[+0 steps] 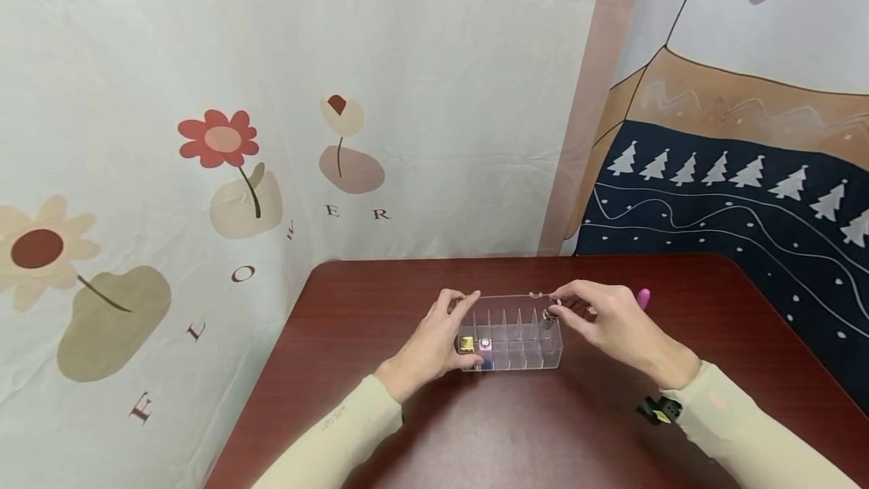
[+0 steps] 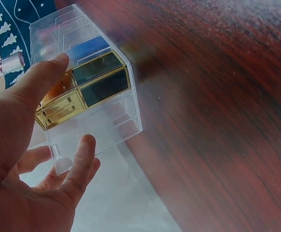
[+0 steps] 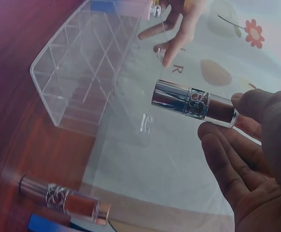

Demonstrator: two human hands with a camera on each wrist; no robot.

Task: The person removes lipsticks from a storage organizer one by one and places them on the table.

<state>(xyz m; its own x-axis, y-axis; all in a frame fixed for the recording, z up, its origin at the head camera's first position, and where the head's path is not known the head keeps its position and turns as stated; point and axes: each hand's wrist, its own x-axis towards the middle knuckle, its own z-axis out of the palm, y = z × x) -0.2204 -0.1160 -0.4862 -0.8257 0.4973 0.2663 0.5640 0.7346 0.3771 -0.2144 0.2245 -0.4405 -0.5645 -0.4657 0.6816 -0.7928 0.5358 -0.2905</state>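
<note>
A clear divided organizer box (image 1: 519,357) with an open lid stands on the table. Gold-and-black lipsticks (image 2: 97,79) fill compartments at its left end, beside a blue lipstick with a pale pink top (image 1: 485,352). My left hand (image 1: 431,345) holds that end, thumb at the front and fingers toward the back. Over the box's right end, my right hand (image 1: 614,327) pinches a lipstick tube (image 3: 193,102) by its clear end between thumb and fingers. The tube's patterned silver part points toward the box, apart from it in the right wrist view.
Another silver-and-clear tube (image 3: 63,198) is on the table to the right of the box, near a blue item (image 3: 49,224) cut off by the frame. A pink tip (image 1: 643,297) shows behind my right hand. Printed cloth (image 1: 441,96) hangs behind the table (image 1: 529,429).
</note>
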